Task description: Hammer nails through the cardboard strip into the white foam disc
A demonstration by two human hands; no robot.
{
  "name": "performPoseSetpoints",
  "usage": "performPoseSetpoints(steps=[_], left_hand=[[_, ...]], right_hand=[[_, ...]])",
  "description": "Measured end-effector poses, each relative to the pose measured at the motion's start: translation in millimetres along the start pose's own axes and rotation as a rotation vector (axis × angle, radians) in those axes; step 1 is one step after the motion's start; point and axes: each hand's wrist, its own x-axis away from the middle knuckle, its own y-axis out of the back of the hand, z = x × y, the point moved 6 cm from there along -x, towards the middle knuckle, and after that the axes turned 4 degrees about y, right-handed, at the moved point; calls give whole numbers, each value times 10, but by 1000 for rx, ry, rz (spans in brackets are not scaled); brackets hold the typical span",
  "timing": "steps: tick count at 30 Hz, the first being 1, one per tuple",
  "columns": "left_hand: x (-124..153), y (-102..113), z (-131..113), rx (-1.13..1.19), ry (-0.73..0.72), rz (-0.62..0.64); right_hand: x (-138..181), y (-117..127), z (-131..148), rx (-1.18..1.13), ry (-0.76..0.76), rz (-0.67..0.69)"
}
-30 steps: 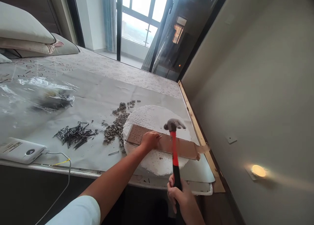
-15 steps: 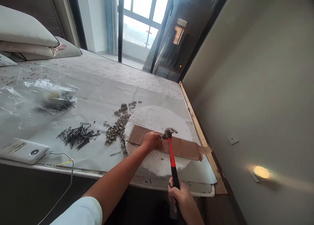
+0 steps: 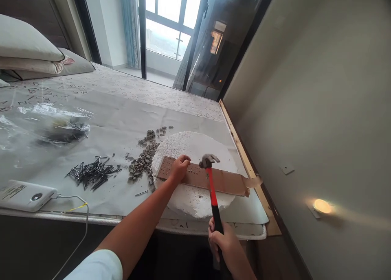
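Observation:
My right hand (image 3: 223,243) is wrapped round the black grip of a claw hammer (image 3: 213,186) with a red shaft. The steel head hangs over a brown cardboard strip (image 3: 227,182), its claw pointing right. My left hand (image 3: 180,169) is at the strip's far edge, left of the hammer head. Its fingers are pinched together; whatever they hold is too small to make out. Rows of small holes mark the strip's left part, and several pale dots show just right of my left hand. Under the strip lies a round white foam slab (image 3: 195,143).
Grey gravel (image 3: 143,160) is heaped against the slab's left side. Further left lie a pile of nails (image 3: 93,172), a single nail (image 3: 141,193), a clear plastic bag (image 3: 65,127) and a white power bank (image 3: 26,195) with a cable. A wooden rail (image 3: 241,145) runs along the wall.
My left hand has moved left along the strip, away from the hammer head, uncovering the pale dots. The hammer stays over the strip in my right hand. The whole view has shifted slightly.

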Motion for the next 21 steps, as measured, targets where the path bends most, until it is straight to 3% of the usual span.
performPoseSetpoints(steps=[5,9,13,21], left_hand=[[-24,44,-42,380,97,71],[-73,234,-136,583,79,42],[-79,448,-193,620,35,-39],[59,797,-394,482,-23,-80]], right_hand=[[-37,-1,-84,-34,-5,1],[-102,-13,-154,-67,-48,50],[-134,-37,-102,-58,-19,109],[-211,-152,-220,-54,-103,57]])
